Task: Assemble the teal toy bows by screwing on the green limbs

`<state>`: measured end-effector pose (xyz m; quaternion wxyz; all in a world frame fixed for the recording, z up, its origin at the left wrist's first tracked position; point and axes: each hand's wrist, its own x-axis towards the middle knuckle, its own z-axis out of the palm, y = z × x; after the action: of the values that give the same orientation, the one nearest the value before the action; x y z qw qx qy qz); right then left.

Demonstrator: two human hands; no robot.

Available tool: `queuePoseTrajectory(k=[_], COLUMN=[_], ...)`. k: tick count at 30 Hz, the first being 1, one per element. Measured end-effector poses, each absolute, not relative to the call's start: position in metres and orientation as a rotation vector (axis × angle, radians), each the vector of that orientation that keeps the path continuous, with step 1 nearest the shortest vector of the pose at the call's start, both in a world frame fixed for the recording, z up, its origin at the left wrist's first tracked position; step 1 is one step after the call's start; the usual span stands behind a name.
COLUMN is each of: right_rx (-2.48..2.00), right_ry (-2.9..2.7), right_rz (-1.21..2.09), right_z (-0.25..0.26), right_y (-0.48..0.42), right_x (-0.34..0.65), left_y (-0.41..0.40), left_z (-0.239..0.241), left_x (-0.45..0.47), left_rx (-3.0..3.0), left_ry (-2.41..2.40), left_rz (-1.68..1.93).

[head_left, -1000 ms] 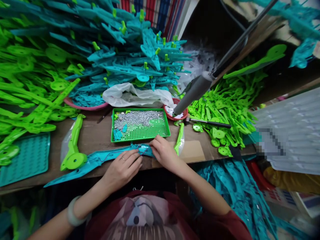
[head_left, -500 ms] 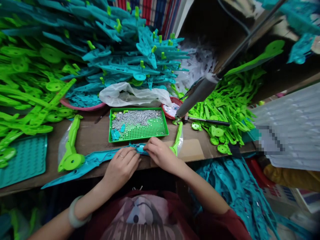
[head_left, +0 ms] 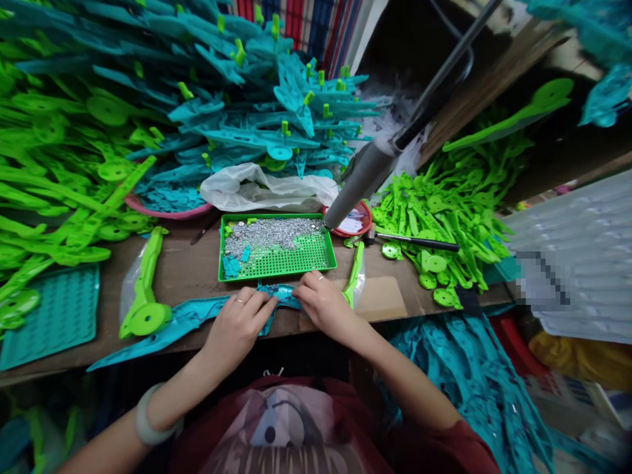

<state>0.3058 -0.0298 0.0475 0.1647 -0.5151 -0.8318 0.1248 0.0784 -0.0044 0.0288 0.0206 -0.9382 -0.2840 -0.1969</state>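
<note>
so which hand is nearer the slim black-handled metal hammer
Right. The right hand, at the long blue plastic part, is left of the hammer and closer to the person's body. The left hand is farther left along that part.

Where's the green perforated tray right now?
In the head view, the green tray sits near the centre, just beyond the blue part, with the red basket by its far right corner.

There is one blue part (head_left: 192, 315) being handled, one green tray (head_left: 281, 263) and one hammer (head_left: 412, 241).
</note>
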Motion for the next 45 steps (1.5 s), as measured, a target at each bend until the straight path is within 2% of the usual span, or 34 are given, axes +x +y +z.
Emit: queuePoseTrajectory(k=[12, 16, 22, 28, 37, 40, 45], right_rx=[-1.403, -1.354, -1.290, -1.410, -1.307, -1.349, -1.445], right_ry=[-2.667, -2.597, -2.431, -2.415, -2.351, -2.393, -2.531], right_rz=[0.025, 0.124, 0.487, 0.380, 0.696, 0.656, 0.392], right_z=[0.045, 0.045, 0.053, 0.050, 0.055, 0.052, 0.045], right_y=[-0.016, -0.016, -0.027, -0.026, -0.023, -0.018, -0.011], right_x=[0.323, 0.326, 0.324, 0.326, 0.333, 0.330, 0.325], left_y=[-0.029, -0.036, -0.030, -0.028, -0.025, -0.023, -0.020], left_z=[0.034, 0.029, 0.021, 0.017, 0.018, 0.020, 0.022], left_x=[0.082, 0.091, 0.102, 0.101, 0.102, 0.104, 0.107], left_rx=[-2.915, -2.854, -2.785, -2.849, -2.951, -3.014, -3.026], left_ry=[-0.811, -0.910, -0.950, -1.063, -0.970, -0.971, -0.934], left_rz=[-0.501, -0.487, -0.413, -0.450, -0.654, -0.636, -0.497])
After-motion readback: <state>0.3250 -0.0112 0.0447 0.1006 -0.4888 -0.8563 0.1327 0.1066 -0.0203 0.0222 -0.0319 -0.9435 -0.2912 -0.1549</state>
